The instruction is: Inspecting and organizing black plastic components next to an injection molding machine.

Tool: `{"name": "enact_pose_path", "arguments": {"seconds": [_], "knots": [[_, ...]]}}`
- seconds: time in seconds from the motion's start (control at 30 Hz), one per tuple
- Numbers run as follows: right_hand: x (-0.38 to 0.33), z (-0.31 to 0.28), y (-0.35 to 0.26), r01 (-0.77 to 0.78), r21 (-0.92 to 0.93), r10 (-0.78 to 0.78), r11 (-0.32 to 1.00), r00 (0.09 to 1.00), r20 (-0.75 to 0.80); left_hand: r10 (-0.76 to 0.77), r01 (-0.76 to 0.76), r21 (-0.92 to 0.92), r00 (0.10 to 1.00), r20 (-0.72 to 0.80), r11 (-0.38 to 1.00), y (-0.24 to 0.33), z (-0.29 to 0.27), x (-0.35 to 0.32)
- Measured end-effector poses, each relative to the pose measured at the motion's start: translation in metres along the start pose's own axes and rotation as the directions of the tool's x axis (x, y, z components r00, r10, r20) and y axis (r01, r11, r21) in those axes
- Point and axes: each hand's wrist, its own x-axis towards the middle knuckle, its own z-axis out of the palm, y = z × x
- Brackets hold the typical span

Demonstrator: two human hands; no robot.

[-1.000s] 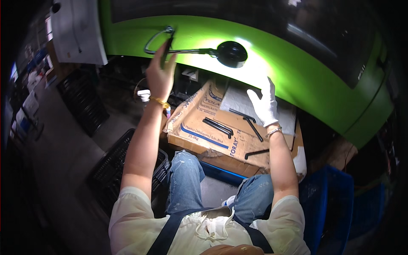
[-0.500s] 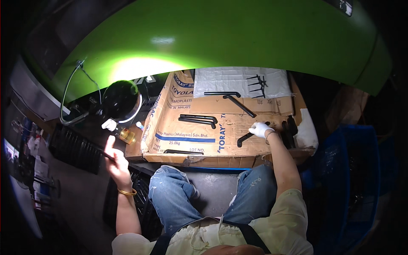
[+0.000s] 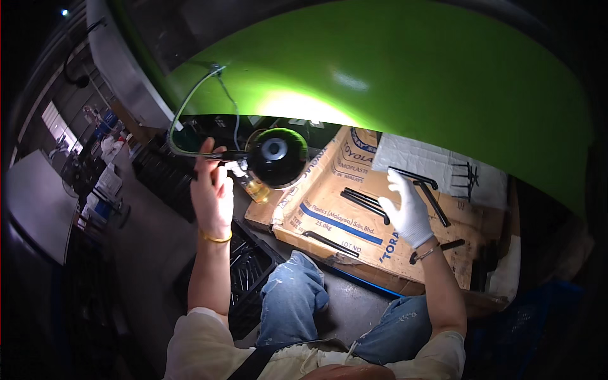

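My left hand [image 3: 214,199], bare with a yellow bangle, is raised beside a round black lamp [image 3: 276,158]. Its fingers are partly curled, and the fingertips overlap the lamp's thin bent neck [image 3: 183,151]. Whatever those fingers close on is not clear. My right hand [image 3: 410,214] wears a white glove and hovers, fingers apart, over a flattened cardboard surface [image 3: 354,253]. Nothing shows in it. Near its thumb lie black L-shaped handles [image 3: 366,206]. More black handles lie close by: one [image 3: 433,204] right of the glove, one [image 3: 330,244] along the near edge, another [image 3: 415,177] beyond the fingertips.
A white sheet [image 3: 437,155] bears a spiky black part [image 3: 465,179]. Behind the cardboard curves a large green panel [image 3: 405,76]. A small bottle of yellow liquid [image 3: 256,192] stands under the lamp. Left of my knees is a black crate [image 3: 244,263] of dark bars.
My view has turned left. My right hand has left the handle it was touching and moved left with fingers spread. My left hand has risen to the lamp's neck.
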Motion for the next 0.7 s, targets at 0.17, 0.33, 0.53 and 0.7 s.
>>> {"name": "enact_pose_path", "arguments": {"seconds": [0.17, 0.33, 0.53, 0.7], "knots": [[0.054, 0.007, -0.136, 0.468, -0.201, -0.500, 0.861, 0.852, -0.157, 0.021, -0.009, -0.123, 0.996, 0.092, 0.992, 0.020, 0.023, 0.019], [0.109, 0.022, -0.227, 0.530, -0.412, -0.649, 0.741, 0.722, -0.240, -0.017, 0.061, -0.290, 0.988, 0.153, 0.955, 0.044, 0.049, 0.038], [0.170, 0.020, -0.263, 0.477, -0.694, -0.793, 0.539, 0.566, -0.226, -0.038, 0.135, -0.427, 0.973, 0.226, 0.894, 0.065, 0.054, 0.060], [0.196, 0.022, -0.250, 0.538, -0.662, -0.806, 0.521, 0.566, -0.174, -0.086, 0.155, -0.460, 0.982, 0.169, 0.874, 0.061, 0.055, 0.070]]}}
